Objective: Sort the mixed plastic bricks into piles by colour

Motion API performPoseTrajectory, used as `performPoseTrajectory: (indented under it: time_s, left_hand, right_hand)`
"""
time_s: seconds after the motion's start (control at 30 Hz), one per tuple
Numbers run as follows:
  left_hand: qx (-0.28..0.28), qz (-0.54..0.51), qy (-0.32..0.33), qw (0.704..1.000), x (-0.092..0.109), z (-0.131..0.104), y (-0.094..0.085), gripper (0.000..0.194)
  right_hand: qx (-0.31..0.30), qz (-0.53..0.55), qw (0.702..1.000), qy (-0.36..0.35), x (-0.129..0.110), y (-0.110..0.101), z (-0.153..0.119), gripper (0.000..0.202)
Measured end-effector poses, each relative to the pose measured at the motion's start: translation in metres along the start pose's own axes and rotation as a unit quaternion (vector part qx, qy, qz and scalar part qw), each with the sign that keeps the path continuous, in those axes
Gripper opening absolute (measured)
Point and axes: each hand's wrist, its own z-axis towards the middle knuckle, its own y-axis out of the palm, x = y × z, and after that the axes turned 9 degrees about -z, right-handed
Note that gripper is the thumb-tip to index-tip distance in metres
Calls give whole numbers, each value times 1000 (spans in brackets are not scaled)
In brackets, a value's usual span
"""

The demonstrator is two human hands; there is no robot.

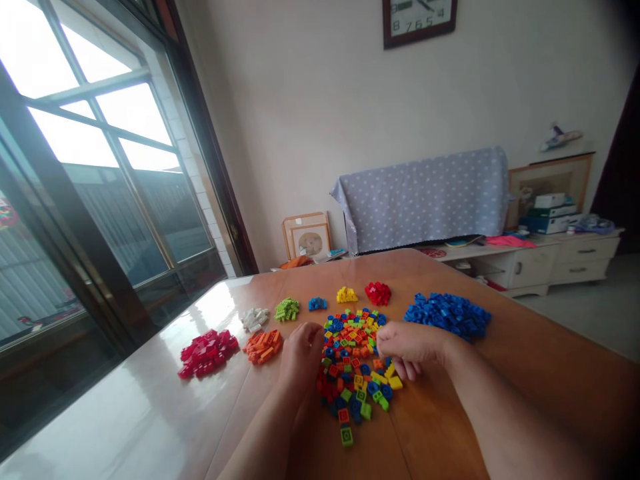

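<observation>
A spread of mixed toy building bricks (357, 353) in red, orange, yellow, green and blue lies in the middle of the wooden table (425, 433). At its left edge is my left hand (301, 348), the fingers curled in and closed; what they hold, if anything, is hidden. My right hand (415, 343) is at the right edge of the spread, thumb and fingers bent together in a pinch, and I cannot make out anything in it. Yellow bricks (395, 383) lie just below its fingers. Orange bricks (263, 347) are piled beside my left hand.
Sorted piles ring the spread: crimson bricks (207, 353), white bricks (254, 319), green bricks (287, 309), small blue bricks (317, 304), yellow bricks (347, 295), red bricks (378, 293). A large blue pile (447, 315) sits behind my right wrist. A cloth-covered shape (425, 197) stands beyond the table.
</observation>
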Motion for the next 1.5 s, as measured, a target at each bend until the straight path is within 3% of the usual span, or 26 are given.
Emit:
performPoseTrajectory:
  time_s: [0.07,0.27,0.33,0.47,0.6,0.77,1.07,1.33,1.5]
  left_hand:
    - [-5,1,-7,1000,-7,-2,-3,25]
    - [8,-2,2,1000,-7,0,-9,25]
    - [1,-6,10,1000,-3,0,-9,25]
    - [-28,-4,9,1000,4,-2,-9,25]
    - [-50,1,12,999,9,-4,-8,22]
    - [-61,1,22,998,15,-5,-7,20]
    - [-83,-4,26,996,17,-4,-4,18]
    - [-70,-11,21,997,7,1,-1,16]
    - [-42,-15,9,999,-5,6,1,15]
  right_hand:
    - [-16,-5,1000,4,-4,2,-3,7]
    - [158,20,986,-57,-3,0,2,11]
    - [152,2,987,-54,1,-2,1,14]
    - [72,-84,992,-60,8,-2,-1,18]
    - [77,-159,981,-78,14,1,1,22]
    - [66,-146,985,-69,13,3,1,26]
    - [58,-114,989,-74,5,4,-3,14]
    - [165,-20,980,-109,3,-5,-1,22]
    - [222,58,971,-71,4,-1,10,27]
